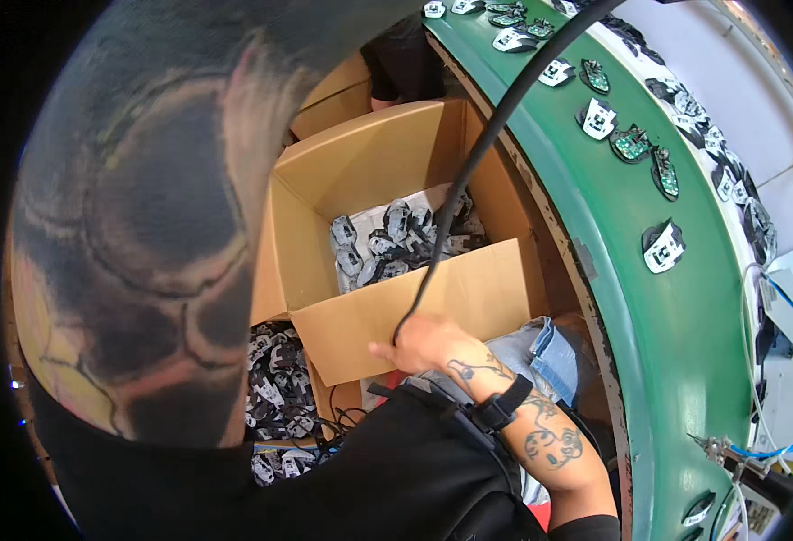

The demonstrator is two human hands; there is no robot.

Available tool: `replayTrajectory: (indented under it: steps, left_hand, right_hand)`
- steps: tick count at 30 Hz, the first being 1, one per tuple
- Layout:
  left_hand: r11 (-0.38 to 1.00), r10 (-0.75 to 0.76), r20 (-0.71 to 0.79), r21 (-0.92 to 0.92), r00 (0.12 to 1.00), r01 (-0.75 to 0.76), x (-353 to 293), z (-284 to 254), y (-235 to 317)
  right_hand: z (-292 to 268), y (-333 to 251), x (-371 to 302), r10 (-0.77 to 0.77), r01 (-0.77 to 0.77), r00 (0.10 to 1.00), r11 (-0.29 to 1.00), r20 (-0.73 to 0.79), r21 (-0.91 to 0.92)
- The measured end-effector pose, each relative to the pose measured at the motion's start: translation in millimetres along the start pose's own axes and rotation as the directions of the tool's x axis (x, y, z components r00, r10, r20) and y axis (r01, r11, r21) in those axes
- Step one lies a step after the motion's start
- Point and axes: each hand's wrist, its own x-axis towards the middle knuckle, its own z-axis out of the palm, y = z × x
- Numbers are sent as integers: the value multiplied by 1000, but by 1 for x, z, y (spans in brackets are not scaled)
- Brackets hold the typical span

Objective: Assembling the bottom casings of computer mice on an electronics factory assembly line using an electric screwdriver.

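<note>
My right hand (425,343) lies against the front flap of an open cardboard box (469,288), with its fingers curled. A black cable (496,126) runs down from the top of the picture and ends in this hand. A black strap sits on the tattooed right wrist. Inside the box lies a heap of grey and black computer-mouse shells (395,242). My left arm (144,225), heavily tattooed, fills the left side close to the camera, and its hand is out of sight.
A second box of similar mouse parts (275,379) stands lower left. On the right curves a green conveyor belt (676,361) carrying mouse shells (663,245) and green circuit boards (631,142). Blue and white cables (775,451) hang at far right.
</note>
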Motion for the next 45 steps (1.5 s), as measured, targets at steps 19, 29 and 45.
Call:
replayTrajectory:
  steps: [19,29,45]
  left_hand:
    - [-453,-142,525,-788,839,416,-206,200,119]
    - [783,-609,109,240,786,574,-158,235,-39]
    - [744,518,119,-551,847,-377,-85,352,186]
  right_hand:
    - [-119,17,-77,14,600,472,727,-881,333]
    - [76,81,-270,531,-388,578,847,-620,363]
    - [198,41,-283,749,-328,106,647,-654,688]
